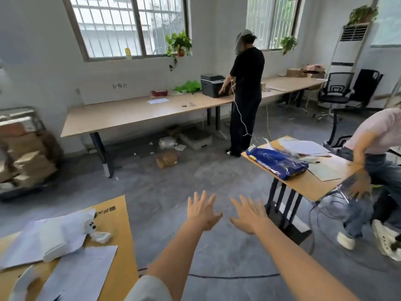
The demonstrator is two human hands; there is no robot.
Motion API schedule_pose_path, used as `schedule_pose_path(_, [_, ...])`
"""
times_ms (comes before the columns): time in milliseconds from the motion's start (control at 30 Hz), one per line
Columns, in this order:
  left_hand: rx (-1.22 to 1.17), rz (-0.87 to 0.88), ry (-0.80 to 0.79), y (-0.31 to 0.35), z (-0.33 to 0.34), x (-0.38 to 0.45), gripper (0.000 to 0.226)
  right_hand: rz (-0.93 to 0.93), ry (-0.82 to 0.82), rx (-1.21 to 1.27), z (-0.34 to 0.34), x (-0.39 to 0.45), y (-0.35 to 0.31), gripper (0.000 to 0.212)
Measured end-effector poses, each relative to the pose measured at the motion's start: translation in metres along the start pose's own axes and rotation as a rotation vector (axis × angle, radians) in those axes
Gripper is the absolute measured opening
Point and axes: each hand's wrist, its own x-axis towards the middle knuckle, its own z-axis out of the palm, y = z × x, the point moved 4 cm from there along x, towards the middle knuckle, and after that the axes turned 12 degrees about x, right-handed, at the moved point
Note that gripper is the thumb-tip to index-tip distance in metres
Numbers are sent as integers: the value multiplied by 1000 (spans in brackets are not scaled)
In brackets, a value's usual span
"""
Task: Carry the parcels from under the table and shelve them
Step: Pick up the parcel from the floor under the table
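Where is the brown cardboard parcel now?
The brown cardboard parcel lies on the floor at centre, just before the long table, near a white bag.

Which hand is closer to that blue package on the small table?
Right. The right hand is open in mid-air below and left of the blue package; the left hand, also empty, is farther left.

Parcels (167,159) under long table (121,118), printer (213,85) on top.
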Motion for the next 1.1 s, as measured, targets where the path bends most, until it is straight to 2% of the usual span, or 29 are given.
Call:
schedule_pose_path(233, [-31,-147,24,-3,-28,117,69,-145,8,-5,-56,134,26,71])
schedule_pose_path(533, [-61,-269,-97,-42,-5,265,68,-263,-54,-105,-69,303,33,70])
schedule_pose_path(800, [-134,-331,-56,-119,-24,451,69,-312,-18,-134,-129,505,3,70])
schedule_pose_path(1100, [-164,-416,-88,-203,-43,594,69,-352,-50,-144,-169,680,-23,71])
